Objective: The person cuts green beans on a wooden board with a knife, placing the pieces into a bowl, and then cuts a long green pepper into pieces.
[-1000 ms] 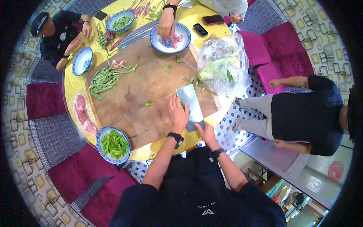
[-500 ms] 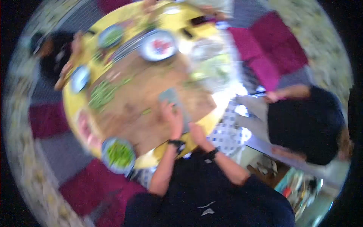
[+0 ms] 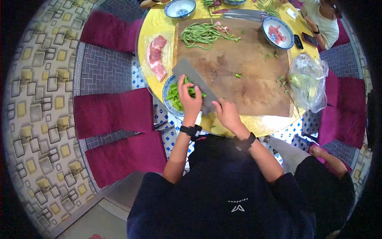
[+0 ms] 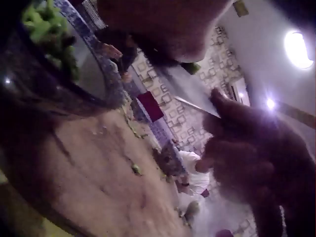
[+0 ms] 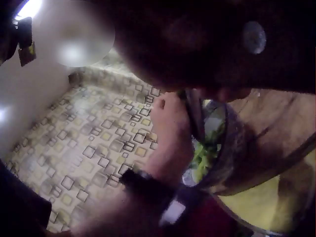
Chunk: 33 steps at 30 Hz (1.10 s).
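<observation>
A cleaver point(image 3: 195, 81) is tilted over the near left edge of the board, its blade reaching above a blue-and-white bowl point(image 3: 166, 104) of cut green pieces point(image 3: 174, 99). My right hand point(image 3: 229, 115) grips its handle. My left hand point(image 3: 190, 99) rests against the blade with fingers spread, green pieces beside its thumb. In the left wrist view, a green piece point(image 4: 191, 67) shows under my left hand point(image 4: 158, 24), and my right hand point(image 4: 247, 153) is at the handle. The right wrist view shows my left hand point(image 5: 170, 118) beside the blade point(image 5: 195, 113), near the bowl point(image 5: 232, 148).
On the wooden board point(image 3: 254, 89) lie long beans point(image 3: 199, 35) and green scraps. Raw meat point(image 3: 156, 55) on plastic is at its left; a bowl of cut meat point(image 3: 277, 32) and a bag of vegetables point(image 3: 308, 85) are at the right. A person point(image 3: 324, 179) stands at right.
The view has turned. Both hands have carried the cleaver from the board's near right part to the bowl of green pieces at the left. The other person's hand has left the meat bowl.
</observation>
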Available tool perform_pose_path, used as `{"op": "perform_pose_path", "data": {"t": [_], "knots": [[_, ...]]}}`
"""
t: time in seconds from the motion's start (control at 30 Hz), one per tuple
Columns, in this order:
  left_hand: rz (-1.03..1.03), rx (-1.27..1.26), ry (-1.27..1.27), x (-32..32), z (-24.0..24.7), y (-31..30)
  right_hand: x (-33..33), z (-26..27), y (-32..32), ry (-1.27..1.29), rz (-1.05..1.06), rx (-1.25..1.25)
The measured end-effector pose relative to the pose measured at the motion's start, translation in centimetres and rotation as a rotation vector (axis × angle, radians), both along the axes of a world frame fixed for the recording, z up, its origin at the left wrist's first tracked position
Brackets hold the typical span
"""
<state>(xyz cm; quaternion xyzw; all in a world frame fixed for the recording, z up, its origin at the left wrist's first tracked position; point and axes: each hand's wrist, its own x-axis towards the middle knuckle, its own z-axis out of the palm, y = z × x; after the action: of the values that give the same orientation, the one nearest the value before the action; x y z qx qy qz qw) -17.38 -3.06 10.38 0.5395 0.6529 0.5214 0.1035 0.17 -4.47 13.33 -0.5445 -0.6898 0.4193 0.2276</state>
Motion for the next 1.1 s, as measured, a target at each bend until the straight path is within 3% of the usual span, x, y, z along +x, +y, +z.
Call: {"op": "perform_pose_path", "data": {"t": [0.1,0.23,0.3,0.37,0.43,0.5,0.57,0.6,0.67,0.77,0.83,0.9,0.93,1.1], "knots": [[-0.113,-0.226,0.225,-3.6,-5.5,-1.4,3.3,1.2,0.7,-0.182,-0.095,-0.043],[-0.121,-0.198,0.497,-5.5,-2.1,-2.4,12.4,-1.6,-0.4,-0.080,-0.309,0.128],[0.000,-0.182,0.454,-7.5,-1.6,-3.9,16.7,-2.3,-1.3,-0.253,-0.336,0.024],[0.279,-0.203,0.447,-9.0,-1.8,-5.9,19.9,-2.8,-2.9,-0.334,-0.403,0.019],[0.302,-0.363,0.352,-11.2,-5.0,-8.3,22.8,-5.4,-4.9,-0.280,-0.469,-0.025],[0.047,-0.776,-0.832,-13.3,-7.7,-10.2,24.3,-6.8,-6.4,-0.315,-0.518,-0.111],[-0.111,-0.608,-1.396,-9.7,-4.2,-9.5,25.2,-7.9,-7.0,-0.244,-0.526,-0.127],[-0.093,-0.632,-1.381,-10.2,-6.9,-9.8,25.2,-7.8,-7.4,-0.197,-0.554,-0.196],[-0.081,-0.614,-1.409,-9.6,-7.4,-9.7,25.5,-8.6,-8.6,-0.184,-0.591,-0.313],[-0.139,-0.580,-1.526,-8.2,-7.7,-6.9,27.1,-14.6,-9.6,-0.255,-0.603,-0.116],[-0.178,-0.615,-1.514,-5.6,-5.5,-4.4,26.3,-12.4,-9.0,-0.241,-0.691,-0.225],[-0.226,-0.664,-1.595,-3.5,-6.7,-1.3,26.5,-12.7,-8.6,-0.309,-0.702,-0.380],[-0.248,-0.687,-1.635,-2.3,-6.7,0.5,26.0,-11.1,-8.2,-0.390,-0.686,-0.298],[-0.462,-0.704,-1.392,5.7,-5.9,11.3,26.9,-14.6,-9.1,-0.343,-0.694,-0.163]]}}
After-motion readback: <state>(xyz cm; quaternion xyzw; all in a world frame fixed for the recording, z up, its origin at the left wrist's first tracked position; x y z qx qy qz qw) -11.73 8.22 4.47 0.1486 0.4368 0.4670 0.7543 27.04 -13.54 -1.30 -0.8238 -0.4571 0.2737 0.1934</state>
